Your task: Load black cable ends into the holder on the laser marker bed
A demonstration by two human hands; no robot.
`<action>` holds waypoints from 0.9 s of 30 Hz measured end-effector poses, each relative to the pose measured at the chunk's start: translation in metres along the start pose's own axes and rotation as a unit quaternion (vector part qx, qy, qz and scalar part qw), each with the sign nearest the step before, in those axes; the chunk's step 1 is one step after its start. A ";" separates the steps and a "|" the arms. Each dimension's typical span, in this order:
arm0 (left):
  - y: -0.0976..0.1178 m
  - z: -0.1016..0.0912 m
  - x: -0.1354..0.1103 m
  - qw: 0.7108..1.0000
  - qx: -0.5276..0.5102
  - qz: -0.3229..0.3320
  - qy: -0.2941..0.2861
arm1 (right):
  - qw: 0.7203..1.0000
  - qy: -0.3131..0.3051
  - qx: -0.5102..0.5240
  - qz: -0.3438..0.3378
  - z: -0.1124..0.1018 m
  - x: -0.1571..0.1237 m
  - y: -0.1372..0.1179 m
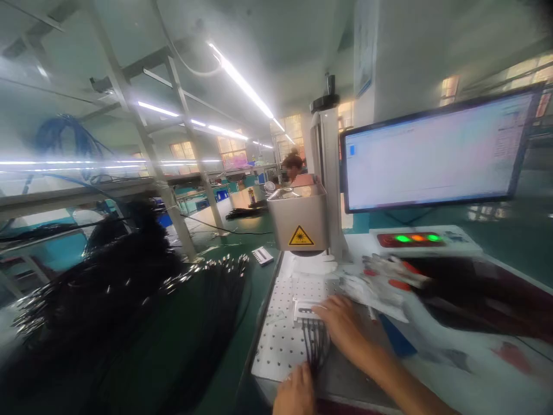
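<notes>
My right hand (341,323) rests on a white perforated plate (280,340), its fingers touching a small white fixture (305,311) that holds the ends of several black cables (315,346). At the plate's near edge, my left hand (296,395) holds the same cable bundle lower down. A grey laser head (298,216) with a yellow warning sticker hangs just above the fixture.
A large heap of black cables with metal tips (129,311) covers the green bench on the left. A monitor (436,153) and a control box with lit lamps (415,238) stand at the right, with white gloves (384,279) beside them. Another person (294,167) sits far behind.
</notes>
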State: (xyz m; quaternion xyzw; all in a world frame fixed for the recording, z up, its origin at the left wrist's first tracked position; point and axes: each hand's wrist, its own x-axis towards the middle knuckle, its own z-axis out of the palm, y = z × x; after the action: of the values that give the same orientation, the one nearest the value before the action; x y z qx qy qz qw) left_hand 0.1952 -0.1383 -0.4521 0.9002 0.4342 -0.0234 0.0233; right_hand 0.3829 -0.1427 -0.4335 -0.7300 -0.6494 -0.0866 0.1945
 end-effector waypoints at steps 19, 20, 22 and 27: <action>-0.003 -0.023 -0.002 0.998 0.006 0.057 -0.040 | 0.995 0.001 0.086 0.042 -0.067 -0.024 0.031; -0.003 -0.024 -0.004 0.998 0.003 0.057 -0.041 | 0.993 0.012 0.086 0.074 -0.071 -0.036 0.043; -0.003 -0.026 -0.007 0.997 -0.006 0.062 -0.049 | 0.986 0.036 0.078 0.141 -0.074 -0.060 0.071; -0.007 -0.018 -0.003 0.997 -0.017 0.055 -0.056 | 0.970 0.071 0.055 0.227 -0.066 -0.099 0.122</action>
State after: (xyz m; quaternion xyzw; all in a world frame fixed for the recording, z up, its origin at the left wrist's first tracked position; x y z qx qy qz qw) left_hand 0.1882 -0.1349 -0.4340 0.9195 0.3824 -0.0650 0.0639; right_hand 0.4974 -0.2691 -0.4324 -0.8388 -0.4547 -0.0560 0.2943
